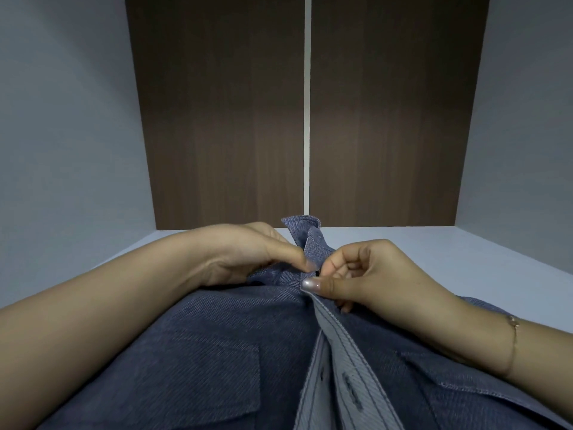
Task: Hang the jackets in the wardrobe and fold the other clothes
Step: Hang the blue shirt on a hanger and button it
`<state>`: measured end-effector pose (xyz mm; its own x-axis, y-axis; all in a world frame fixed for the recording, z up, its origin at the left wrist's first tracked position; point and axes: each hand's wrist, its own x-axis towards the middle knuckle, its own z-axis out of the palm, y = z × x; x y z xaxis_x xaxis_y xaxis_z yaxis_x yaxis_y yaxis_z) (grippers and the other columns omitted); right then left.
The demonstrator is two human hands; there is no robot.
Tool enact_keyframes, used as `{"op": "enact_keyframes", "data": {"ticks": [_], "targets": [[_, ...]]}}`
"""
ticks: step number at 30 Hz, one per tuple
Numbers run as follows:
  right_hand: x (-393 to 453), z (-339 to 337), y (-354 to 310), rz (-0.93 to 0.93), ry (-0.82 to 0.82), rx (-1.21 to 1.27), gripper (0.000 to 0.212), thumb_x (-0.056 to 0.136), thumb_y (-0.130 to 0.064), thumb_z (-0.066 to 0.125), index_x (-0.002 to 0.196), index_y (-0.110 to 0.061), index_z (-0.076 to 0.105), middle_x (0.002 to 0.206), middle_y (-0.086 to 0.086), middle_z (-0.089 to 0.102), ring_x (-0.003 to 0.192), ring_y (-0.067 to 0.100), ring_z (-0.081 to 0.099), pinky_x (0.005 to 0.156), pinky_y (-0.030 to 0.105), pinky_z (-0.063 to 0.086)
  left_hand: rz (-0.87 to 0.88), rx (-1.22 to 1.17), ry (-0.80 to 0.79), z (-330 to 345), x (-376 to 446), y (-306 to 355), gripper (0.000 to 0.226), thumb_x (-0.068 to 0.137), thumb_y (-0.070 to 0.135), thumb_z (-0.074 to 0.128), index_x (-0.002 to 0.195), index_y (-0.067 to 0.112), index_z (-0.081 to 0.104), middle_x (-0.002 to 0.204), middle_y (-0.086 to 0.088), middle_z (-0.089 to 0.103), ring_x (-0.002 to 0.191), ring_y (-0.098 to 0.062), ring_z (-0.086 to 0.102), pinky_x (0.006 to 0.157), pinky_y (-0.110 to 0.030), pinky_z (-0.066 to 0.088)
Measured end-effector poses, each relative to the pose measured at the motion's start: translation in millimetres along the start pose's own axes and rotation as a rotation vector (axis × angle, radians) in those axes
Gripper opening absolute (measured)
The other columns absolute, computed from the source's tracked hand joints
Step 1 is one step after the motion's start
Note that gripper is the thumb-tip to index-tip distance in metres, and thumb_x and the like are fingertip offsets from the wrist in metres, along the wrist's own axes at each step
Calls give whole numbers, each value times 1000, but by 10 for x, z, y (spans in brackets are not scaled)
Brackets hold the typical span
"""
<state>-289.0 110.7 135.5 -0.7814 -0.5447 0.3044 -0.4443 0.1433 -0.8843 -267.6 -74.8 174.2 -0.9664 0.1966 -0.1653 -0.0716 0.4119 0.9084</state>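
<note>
The denim shirt is cut off at 6 o'clock, spread on the white table. Its collar is pinched at the placket by the left hand and right hand; any button there is hidden. A bracelet is worn at 4 o'clock. 2 brown panels stand at 12 o'clock.

Left forearm enters from 8 o'clock, bare. Left hand palm down, thumb and fingers pinching shirt fabric. Right forearm enters from 4 o'clock. Right hand fingers curled, thumb pinching placket edge.
</note>
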Motion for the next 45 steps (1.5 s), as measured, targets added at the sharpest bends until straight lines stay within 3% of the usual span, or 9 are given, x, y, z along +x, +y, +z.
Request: {"op": "enact_keyframes", "data": {"ticks": [5,8,12,22,28,32,38,42,45], "targets": [[1,-155,16,41,-129,128,27,58,-24,79,76,-5,74,67,11,68,55,11,63,56,17,52,38,30,-12,-33,14,-18,26,86,5,67,60,10,68,64,-8,66,55,-14,60,57,-20,50],[23,-180,25,-26,-145,89,23,62,-21,77,77,-5,71,66,10,66,56,11,63,56,19,53,49,-7,-98,-82,-36,-32,8,88,3,66,85,-1,72,82,-13,71,69,-16,67,68,-22,56],[44,-178,21,-172,-120,-26,32,65,-24,77,86,-6,61,67,6,65,57,16,61,58,25,54,76,-142,-193,-141,-83,-160,35,85,0,65,118,-9,63,109,-21,70,91,-20,71,88,-27,56],[61,-171,86,-252,-112,-39,23,66,-28,76,77,-9,69,64,2,67,57,12,63,60,21,54,137,-209,-128,-96,-57,-267,25,76,2,69,100,-2,73,107,-22,70,96,-27,67,93,-32,53],[143,-258,60,-409,-144,-225,26,76,-28,75,99,-24,65,78,1,65,69,15,62,64,21,52,177,-276,-101,-48,-1,-290,15,71,8,68,83,4,78,83,-11,75,71,-15,71,69,-21,58],[213,-284,18,-508,-170,-413,38,79,-29,73,116,-24,68,88,-6,61,83,12,61,72,27,53,188,-267,-139,-39,-13,-298,17,75,14,67,87,7,78,91,-11,74,79,-17,71,76,-23,58],[295,-335,-40,-628,-195,-550,20,86,-32,68,94,-13,69,99,0,54,90,19,57,77,26,49,197,-381,-171,-76,-31,-301,30,87,16,55,102,-8,66,98,-20,69,85,-23,69,82,-28,57],[319,-364,-45,-748,-220,-614,15,90,-25,67,91,-10,67,98,0,53,85,18,57,75,22,46,207,-366,-154,-41,-55,-294,26,87,14,55,97,-5,69,96,-20,69,83,-23,68,79,-27,57],[347,-386,-23,-813,-210,-590,14,90,-20,68,88,-6,67,90,2,56,79,17,56,70,30,48,200,-284,-148,-72,-91,-278,25,90,10,62,108,-7,66,107,-23,65,96,-26,64,91,-31,51]]}}
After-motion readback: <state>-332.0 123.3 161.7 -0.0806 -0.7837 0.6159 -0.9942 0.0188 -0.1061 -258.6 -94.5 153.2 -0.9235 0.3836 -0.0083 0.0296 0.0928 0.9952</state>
